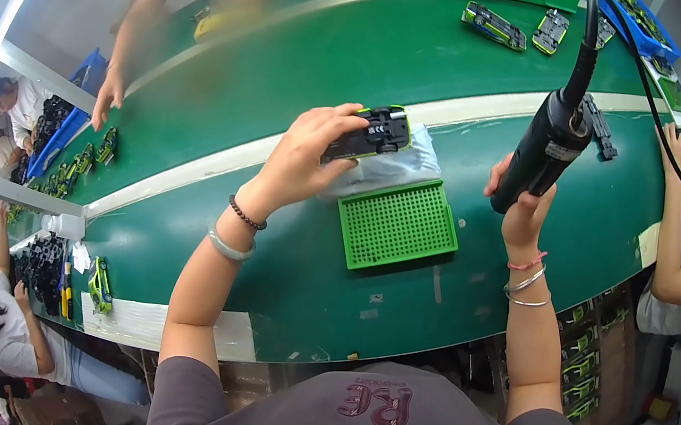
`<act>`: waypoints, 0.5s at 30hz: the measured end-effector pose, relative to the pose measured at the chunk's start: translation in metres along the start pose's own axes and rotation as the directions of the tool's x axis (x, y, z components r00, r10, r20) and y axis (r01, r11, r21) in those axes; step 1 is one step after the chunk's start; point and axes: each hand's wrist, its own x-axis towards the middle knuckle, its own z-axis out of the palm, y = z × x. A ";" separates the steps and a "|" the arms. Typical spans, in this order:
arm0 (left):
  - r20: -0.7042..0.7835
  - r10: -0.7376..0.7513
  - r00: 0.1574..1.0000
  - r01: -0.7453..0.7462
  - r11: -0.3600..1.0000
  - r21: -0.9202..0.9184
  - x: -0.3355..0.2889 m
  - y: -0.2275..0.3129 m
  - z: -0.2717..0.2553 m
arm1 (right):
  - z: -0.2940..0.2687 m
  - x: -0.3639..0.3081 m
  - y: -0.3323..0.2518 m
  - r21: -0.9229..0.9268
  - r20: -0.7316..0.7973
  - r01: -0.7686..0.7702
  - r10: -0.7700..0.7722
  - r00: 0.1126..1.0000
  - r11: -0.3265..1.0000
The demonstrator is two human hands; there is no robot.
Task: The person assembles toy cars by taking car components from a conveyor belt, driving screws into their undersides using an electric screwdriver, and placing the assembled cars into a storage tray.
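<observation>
Green matting covers the curved bench, crossed by 2 pale stripes. Above it, the left hand is clamped on a small black and lime-green toy car chassis, held up over a white plastic bag. Just below lies a green perforated tray. The right hand grips a black electric screwdriver hanging from a cable, tip down, well apart from the chassis. More green car parts lie across the bench.
</observation>
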 end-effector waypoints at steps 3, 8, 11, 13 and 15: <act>0.039 -0.006 0.999 0.008 1.000 -0.027 -0.006 0.003 0.009 | -0.001 -0.001 0.001 0.000 0.006 0.012 -0.012 1.000 1.000; 0.101 -0.014 0.995 0.014 1.000 -0.006 -0.015 -0.001 0.017 | -0.002 -0.002 0.002 0.022 -0.020 0.024 -0.024 1.000 0.999; 0.102 -0.042 0.994 0.048 0.998 -0.050 -0.016 -0.001 0.020 | -0.007 -0.004 0.004 0.015 -0.016 0.016 -0.016 1.000 1.000; 0.125 -0.016 0.992 0.001 0.993 0.117 -0.016 0.003 0.020 | -0.009 -0.003 0.006 0.005 0.000 0.009 -0.009 1.000 1.000; 0.106 -0.024 0.994 0.013 0.995 0.103 -0.019 0.002 0.022 | -0.007 -0.004 0.007 -0.010 -0.034 -0.005 0.005 0.999 1.000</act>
